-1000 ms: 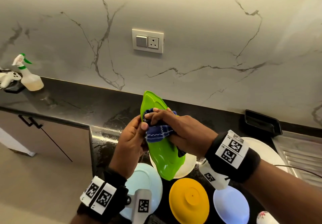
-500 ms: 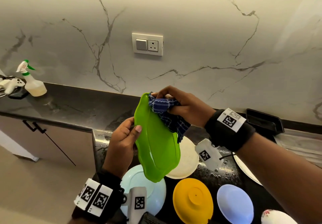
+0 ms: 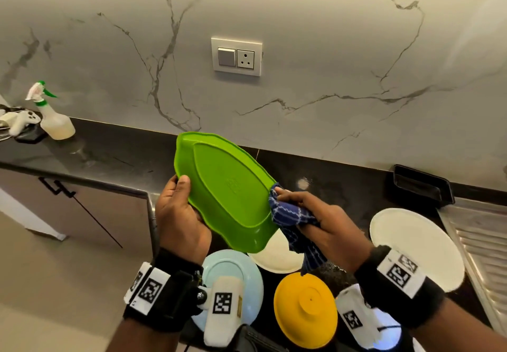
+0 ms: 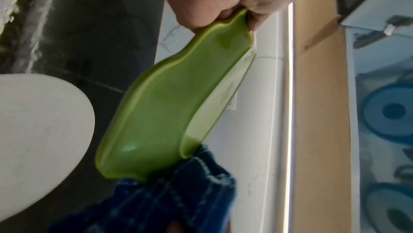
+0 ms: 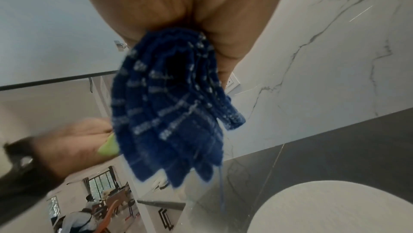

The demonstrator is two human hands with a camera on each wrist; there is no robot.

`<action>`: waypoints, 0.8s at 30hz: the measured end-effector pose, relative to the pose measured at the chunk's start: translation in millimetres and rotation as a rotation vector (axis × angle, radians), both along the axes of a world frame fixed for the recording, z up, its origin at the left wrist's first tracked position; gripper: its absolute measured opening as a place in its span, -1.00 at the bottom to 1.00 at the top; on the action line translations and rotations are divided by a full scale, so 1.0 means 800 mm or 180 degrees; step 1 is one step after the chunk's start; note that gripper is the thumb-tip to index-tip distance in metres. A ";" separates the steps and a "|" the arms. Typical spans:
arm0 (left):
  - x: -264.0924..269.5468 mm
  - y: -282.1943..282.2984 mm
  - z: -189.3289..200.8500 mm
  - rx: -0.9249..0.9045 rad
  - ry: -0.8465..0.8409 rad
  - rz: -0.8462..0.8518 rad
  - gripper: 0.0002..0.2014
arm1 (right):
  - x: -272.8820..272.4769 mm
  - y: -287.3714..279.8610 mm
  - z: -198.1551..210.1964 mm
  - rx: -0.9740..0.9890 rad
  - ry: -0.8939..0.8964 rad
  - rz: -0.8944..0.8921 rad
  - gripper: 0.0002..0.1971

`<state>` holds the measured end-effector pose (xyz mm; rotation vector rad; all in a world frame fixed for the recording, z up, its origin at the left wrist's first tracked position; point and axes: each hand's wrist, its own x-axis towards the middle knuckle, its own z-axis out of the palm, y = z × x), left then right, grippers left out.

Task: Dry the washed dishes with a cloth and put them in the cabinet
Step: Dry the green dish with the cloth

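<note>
Below the raised hands, the black countertop (image 3: 115, 157) is crowded with washed dishes: one pale blue plate (image 3: 233, 264) at near left, two white plates, a small one (image 3: 277, 255) just under the green dish and a large one (image 3: 414, 244) to the right, one upturned yellow bowl (image 3: 304, 307) near the middle, and one bluish plate (image 3: 389, 335) mostly hidden behind the right wrist camera. Far right sit one black tray (image 3: 419, 187) and the ribbed steel drainboard (image 3: 482, 244); far left stand one spray bottle (image 3: 52, 118) and one white controller (image 3: 19, 121). One switch-and-socket plate (image 3: 236, 57) is on the marble wall.

Held in the air above these, the green leaf-shaped dish (image 3: 227, 190) is tilted, its underside toward the head camera. The left hand (image 3: 179, 217) grasps its left rim, thumb on the underside and fingers behind. The right hand (image 3: 321, 225) clutches the bunched blue checked cloth (image 3: 290, 214) and presses it to the dish's right edge; the cloth's loose end hangs down over the small white plate.
</note>
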<state>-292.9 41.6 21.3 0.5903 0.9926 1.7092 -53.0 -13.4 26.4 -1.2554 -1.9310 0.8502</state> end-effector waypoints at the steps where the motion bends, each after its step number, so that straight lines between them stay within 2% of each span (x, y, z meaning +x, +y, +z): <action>1: 0.001 0.001 -0.003 -0.0090 -0.0088 -0.0001 -0.74 | -0.002 -0.005 -0.005 0.0152 -0.0066 0.0015 -0.45; 5: 0.009 0.002 -0.014 -0.0479 -0.0337 0.0001 -0.78 | -0.033 -0.022 -0.016 0.1115 -0.0789 0.0345 -0.35; 8: 0.010 0.003 -0.015 -0.0632 -0.0417 -0.0068 -0.77 | -0.041 -0.029 -0.023 0.1811 -0.1380 0.0599 -0.55; 11: 0.010 0.002 -0.013 -0.0727 -0.0496 -0.0118 -0.79 | -0.014 -0.019 -0.021 0.1724 -0.1190 0.0713 -0.54; 14: 0.016 -0.003 -0.009 -0.0748 -0.0609 -0.0124 -0.75 | 0.014 -0.006 -0.018 0.1366 -0.0781 0.0210 -0.40; 16: 0.024 -0.005 -0.004 -0.0730 -0.0653 -0.0174 -0.70 | 0.007 -0.010 -0.019 0.1603 -0.0946 0.0177 -0.49; 19: 0.037 -0.008 0.000 -0.0664 -0.0604 -0.0314 -0.66 | -0.032 -0.025 -0.025 0.2120 -0.1480 0.0559 -0.63; 21: 0.045 -0.010 0.001 -0.0671 -0.0517 -0.0396 -0.65 | -0.057 -0.021 -0.025 0.2172 -0.1711 0.0551 -0.64; 24: 0.046 -0.008 0.004 -0.0630 -0.0440 -0.0337 -0.72 | -0.061 -0.009 -0.019 0.2095 -0.1765 0.0414 -0.61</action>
